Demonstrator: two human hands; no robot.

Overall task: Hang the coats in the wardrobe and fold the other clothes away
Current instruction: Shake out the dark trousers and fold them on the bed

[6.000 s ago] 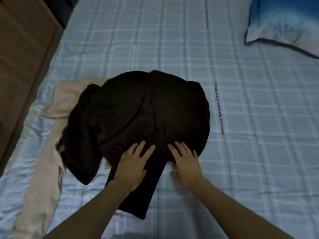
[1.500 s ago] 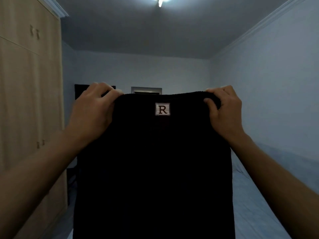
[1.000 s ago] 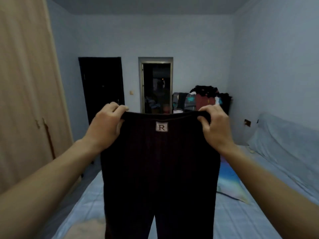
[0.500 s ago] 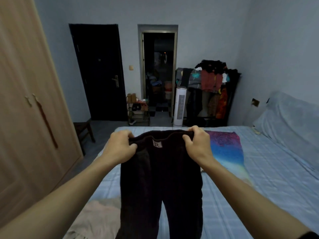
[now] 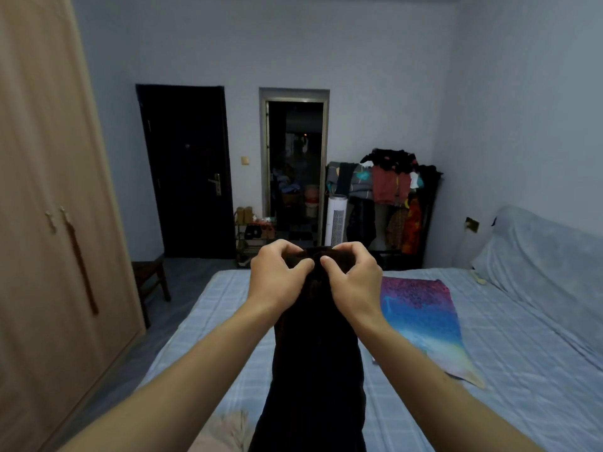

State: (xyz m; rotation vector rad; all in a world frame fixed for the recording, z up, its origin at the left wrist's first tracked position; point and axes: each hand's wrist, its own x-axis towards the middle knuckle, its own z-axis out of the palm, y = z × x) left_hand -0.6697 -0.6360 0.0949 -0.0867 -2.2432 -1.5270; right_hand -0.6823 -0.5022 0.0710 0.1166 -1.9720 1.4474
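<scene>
Dark trousers (image 5: 315, 360) hang lengthwise in front of me over the bed (image 5: 509, 370), folded in half so the two legs lie together. My left hand (image 5: 277, 277) and my right hand (image 5: 354, 278) are side by side, almost touching, each pinching the bunched waistband at the top. A pale beige garment (image 5: 225, 432) lies on the bed below the trousers, mostly hidden. The light wood wardrobe (image 5: 49, 223) stands at the left with its doors closed.
A colourful pillow (image 5: 424, 324) lies on the bed to the right, with a light blue headboard cover (image 5: 548, 256) beyond it. Past the foot of the bed are a clothes rack (image 5: 391, 203), a white tower fan (image 5: 336, 220), a shoe shelf (image 5: 253, 236), a dark stool (image 5: 150, 275) and a dark door (image 5: 186, 171).
I lifted the trousers off the bed and held them wide by the waistband. Since then my hands have come together, folding the waistband in half, and lowered slightly.
</scene>
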